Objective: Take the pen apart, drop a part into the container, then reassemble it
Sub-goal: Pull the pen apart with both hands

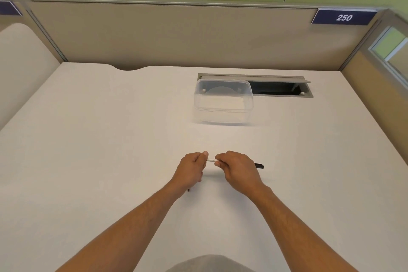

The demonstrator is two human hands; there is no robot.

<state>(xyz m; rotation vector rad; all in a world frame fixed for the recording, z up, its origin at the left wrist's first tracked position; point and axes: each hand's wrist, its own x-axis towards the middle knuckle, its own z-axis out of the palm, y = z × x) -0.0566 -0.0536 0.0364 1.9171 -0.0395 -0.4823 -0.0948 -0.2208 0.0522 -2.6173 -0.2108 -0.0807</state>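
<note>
Both hands hold a pen just above the white desk (pixel 110 139). A short white stretch of the pen (pixel 211 160) shows between them. My left hand (pixel 191 168) is closed on the pen's left end. My right hand (pixel 237 169) grips the barrel, and the pen's black end (pixel 258 165) sticks out to the right of it. A small dark tip (pixel 188 189) pokes out below my left wrist; I cannot tell what it belongs to. The clear plastic container (pixel 223 117) stands open farther back, a little right of centre, with nothing visible inside.
An open cable hatch (pixel 280 89) is set into the desk directly behind and right of the container. Beige partition walls (pixel 154 35) close off the back and both sides; a blue sign reading 250 (pixel 343 17) hangs at the back right.
</note>
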